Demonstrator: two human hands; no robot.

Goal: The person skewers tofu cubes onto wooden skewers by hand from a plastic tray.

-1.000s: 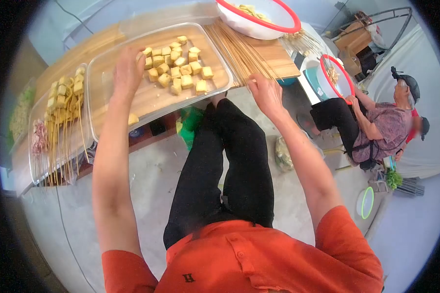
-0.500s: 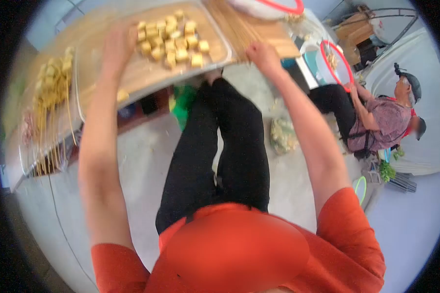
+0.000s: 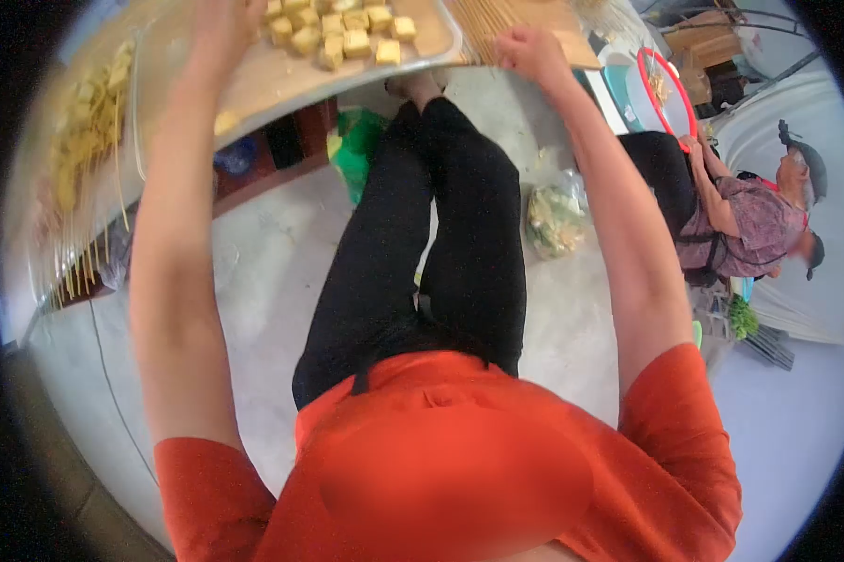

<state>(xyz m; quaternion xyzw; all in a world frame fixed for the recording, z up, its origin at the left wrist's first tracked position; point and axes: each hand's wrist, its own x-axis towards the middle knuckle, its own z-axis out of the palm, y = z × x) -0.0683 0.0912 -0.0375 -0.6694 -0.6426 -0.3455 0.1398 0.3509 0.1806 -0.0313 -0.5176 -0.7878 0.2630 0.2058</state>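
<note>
Several yellowish tofu-like cubes (image 3: pixel 356 39) lie on a clear-rimmed tray (image 3: pixel 300 92) at the top of the head view. My left hand (image 3: pixel 223 36) is at the left of these cubes; its fingers are blurred and partly cut off by the frame's top edge. My right hand (image 3: pixel 532 51) is closed in a fist beside a bundle of thin wooden sticks (image 3: pixel 483 21). Whatever it holds, if anything, is hidden. A pile of cubes threaded on sticks (image 3: pixel 85 126) lies at the left, with stick ends pointing toward me.
To the right, a seated co-worker (image 3: pixel 745 220) holds a red-rimmed basin (image 3: pixel 689 103). A plastic bag of pale scraps (image 3: pixel 555 223) and a green bag (image 3: pixel 354 155) are on the floor below the table. A loose cube (image 3: pixel 225 122) sits near the tray's front edge.
The view has shifted, so the table and tray sit higher in the frame. My right hand stays closed near the sticks, and my left hand remains by the cubes.
</note>
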